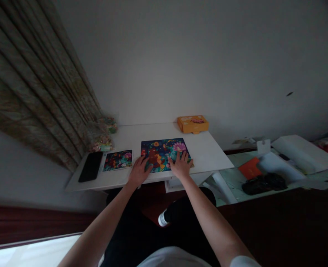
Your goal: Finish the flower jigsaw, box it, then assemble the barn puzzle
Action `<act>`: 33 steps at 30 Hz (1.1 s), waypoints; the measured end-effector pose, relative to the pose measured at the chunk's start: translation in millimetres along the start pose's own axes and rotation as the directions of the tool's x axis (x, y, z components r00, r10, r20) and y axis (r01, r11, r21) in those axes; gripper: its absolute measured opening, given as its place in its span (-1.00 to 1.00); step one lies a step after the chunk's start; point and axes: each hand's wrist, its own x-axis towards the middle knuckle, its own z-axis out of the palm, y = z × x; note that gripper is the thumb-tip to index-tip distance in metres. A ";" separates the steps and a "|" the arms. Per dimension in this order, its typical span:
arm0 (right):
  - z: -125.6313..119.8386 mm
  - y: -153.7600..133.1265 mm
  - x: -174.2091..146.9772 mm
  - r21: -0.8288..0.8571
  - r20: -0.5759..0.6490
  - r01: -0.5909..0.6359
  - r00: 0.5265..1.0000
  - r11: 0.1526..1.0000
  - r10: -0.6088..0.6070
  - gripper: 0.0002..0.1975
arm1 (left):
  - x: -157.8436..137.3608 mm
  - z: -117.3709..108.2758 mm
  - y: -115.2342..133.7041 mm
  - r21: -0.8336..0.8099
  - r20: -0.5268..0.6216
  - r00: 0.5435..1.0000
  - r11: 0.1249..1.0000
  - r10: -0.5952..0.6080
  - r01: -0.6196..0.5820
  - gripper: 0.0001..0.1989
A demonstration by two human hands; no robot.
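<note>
A colourful jigsaw puzzle or printed picture board (pixel 162 150) with a dark blue background lies flat on the white table (pixel 130 134); I cannot tell which it is. My left hand (pixel 139 171) rests at its lower left corner, fingers spread. Across its lower right part lies my right hand (pixel 181 165), also with fingers apart. Neither hand grips anything. To the left of my left hand is a smaller picture sheet (pixel 118 160) with a similar design.
A black phone-like slab (pixel 90 167) lies at the table's left end, near clear bags of small colourful pieces (pixel 101 142). An orange box (pixel 193 124) stands at the back right. On a lower surface to the right are an open white box (pixel 280 167) and a black camera-like object (pixel 264 183).
</note>
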 end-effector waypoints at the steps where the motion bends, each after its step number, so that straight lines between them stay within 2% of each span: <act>1: 1.2 -3.7 -2.6 0.017 0.004 0.021 1.000 1.000 -0.021 -0.16 | 0.9 0.6 -1.1 0.012 -0.004 1.000 0.999 -0.031 0.031 -0.53; 4: 0.2 -4.0 0.0 0.084 -0.002 0.074 0.997 0.994 -0.074 -0.18 | 11.8 -1.5 -3.9 0.065 0.006 0.996 0.993 -0.094 0.094 -0.52; 6: -4.3 0.7 14.4 0.110 -0.036 0.114 0.993 0.987 -0.111 -0.21 | 28.4 -5.1 -5.2 0.115 0.037 0.995 0.989 -0.094 0.089 -0.50; 10: -15.6 6.9 69.6 0.085 -0.078 0.259 0.964 0.962 -0.253 -0.25 | 77.5 -9.0 -7.4 0.222 0.109 0.992 0.974 -0.059 0.033 -0.48; 13: -17.9 3.9 109.8 0.052 -0.028 0.356 0.934 0.933 -0.355 -0.27 | 110.3 -6.0 -11.5 0.288 0.158 0.985 0.957 -0.073 0.025 -0.46; 15: -14.6 0.7 125.7 0.023 0.007 0.404 0.914 0.914 -0.405 -0.26 | 124.0 -2.9 -15.7 0.307 0.195 0.977 0.951 -0.089 0.026 -0.42; 19: -5.8 -4.1 136.5 -0.023 -0.054 0.495 0.867 0.869 -0.495 -0.24 | 135.9 1.6 -22.3 0.317 0.210 0.973 0.948 -0.092 0.022 -0.45; 22: -6.9 -8.7 142.3 -0.047 -0.095 0.496 0.862 0.867 -0.498 -0.23 | 142.2 1.8 -22.9 0.349 0.181 0.979 0.937 -0.095 0.026 -0.49; 25: -13.7 -16.0 150.6 -0.087 -0.057 0.482 0.871 0.872 -0.487 -0.25 | 150.1 0.0 -20.9 0.377 0.199 0.973 0.925 -0.117 0.034 -0.52; 30: -21.7 -26.6 158.9 -0.119 0.053 0.539 0.842 0.834 -0.536 -0.28 | 159.6 -1.5 -17.2 0.383 0.286 0.948 0.923 -0.141 0.022 -0.55; 33: -21.9 -29.9 162.4 -0.115 0.094 0.537 0.844 0.836 -0.529 -0.31 | 164.9 -1.1 -16.1 0.352 0.342 0.925 0.935 -0.165 0.036 -0.54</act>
